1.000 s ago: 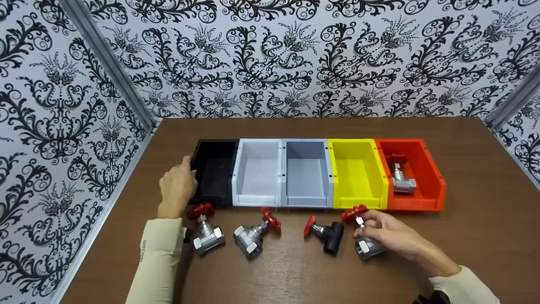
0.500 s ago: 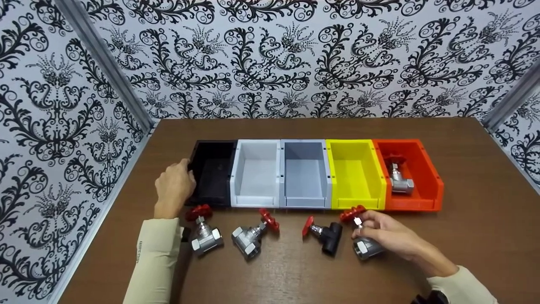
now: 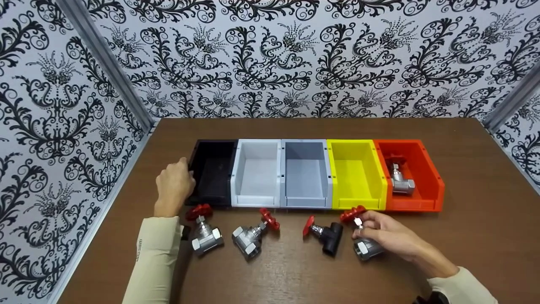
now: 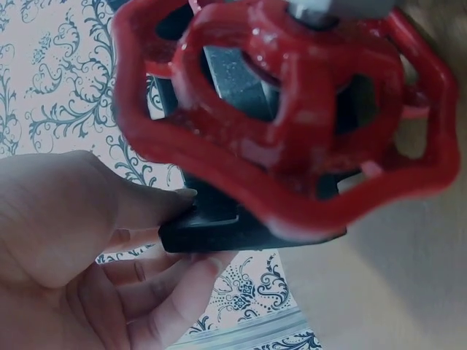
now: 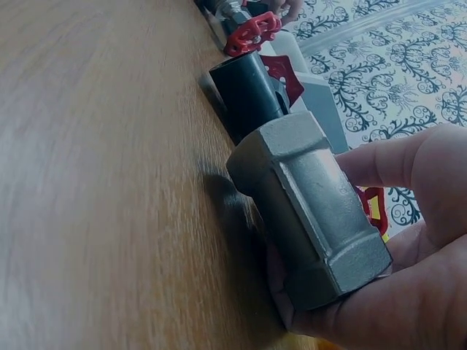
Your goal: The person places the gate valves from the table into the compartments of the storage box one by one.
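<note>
My left hand (image 3: 174, 185) is at the left wall of the black bin (image 3: 213, 198). In the left wrist view its thumb and fingers (image 4: 171, 299) pinch the bin's edge (image 4: 219, 237), partly behind a red handwheel (image 4: 306, 146). At the right, my right hand (image 3: 394, 236) grips a metal valve with a red handwheel (image 3: 353, 213) just below its wheel. The right wrist view has the silver hex-ended valve body (image 5: 314, 211) close over the table, fingers curled around it. A black-bodied valve (image 3: 331, 238) lies just left of that hand.
Two more silver valves (image 3: 206, 238) (image 3: 249, 240) lie in front of the bins at left. The white bin (image 3: 257, 200), grey bin (image 3: 306, 202), yellow bin (image 3: 358, 204) and red bin (image 3: 434, 198) continue the row; a silver valve (image 3: 403, 185) lies in the red one. Patterned walls (image 3: 270, 59) stand behind.
Both hands keep their grips in place. The head view shifts slightly, and my left index finger has drawn in a little at the black bin's wall.
</note>
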Motion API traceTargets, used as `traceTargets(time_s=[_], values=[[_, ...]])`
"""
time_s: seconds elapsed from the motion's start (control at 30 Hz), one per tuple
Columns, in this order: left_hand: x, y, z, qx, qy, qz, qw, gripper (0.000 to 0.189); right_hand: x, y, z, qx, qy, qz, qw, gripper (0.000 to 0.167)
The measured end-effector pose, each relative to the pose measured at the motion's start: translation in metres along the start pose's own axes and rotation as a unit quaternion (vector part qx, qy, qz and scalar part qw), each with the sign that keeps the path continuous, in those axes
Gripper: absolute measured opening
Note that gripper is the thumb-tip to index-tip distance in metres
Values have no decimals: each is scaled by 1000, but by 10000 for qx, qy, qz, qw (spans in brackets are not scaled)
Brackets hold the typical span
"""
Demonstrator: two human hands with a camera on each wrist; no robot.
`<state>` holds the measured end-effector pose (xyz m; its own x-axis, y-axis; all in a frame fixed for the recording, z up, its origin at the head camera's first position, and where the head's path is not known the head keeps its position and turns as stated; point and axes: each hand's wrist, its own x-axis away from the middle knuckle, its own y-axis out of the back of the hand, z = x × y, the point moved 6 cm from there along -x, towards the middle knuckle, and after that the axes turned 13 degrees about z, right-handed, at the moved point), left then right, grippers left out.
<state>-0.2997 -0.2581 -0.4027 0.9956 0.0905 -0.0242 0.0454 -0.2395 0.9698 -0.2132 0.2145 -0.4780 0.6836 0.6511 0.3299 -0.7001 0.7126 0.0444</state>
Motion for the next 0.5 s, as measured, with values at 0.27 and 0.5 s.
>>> traceTargets(time_s=[0.27, 0.5], values=[[0, 0, 4, 79, 154, 76, 9998, 26, -1, -2, 0, 50, -52, -95, 9999, 39], [0, 0, 3, 112, 130, 49, 9998, 26, 0, -6, 9, 41, -23, -38, 10000, 44]])
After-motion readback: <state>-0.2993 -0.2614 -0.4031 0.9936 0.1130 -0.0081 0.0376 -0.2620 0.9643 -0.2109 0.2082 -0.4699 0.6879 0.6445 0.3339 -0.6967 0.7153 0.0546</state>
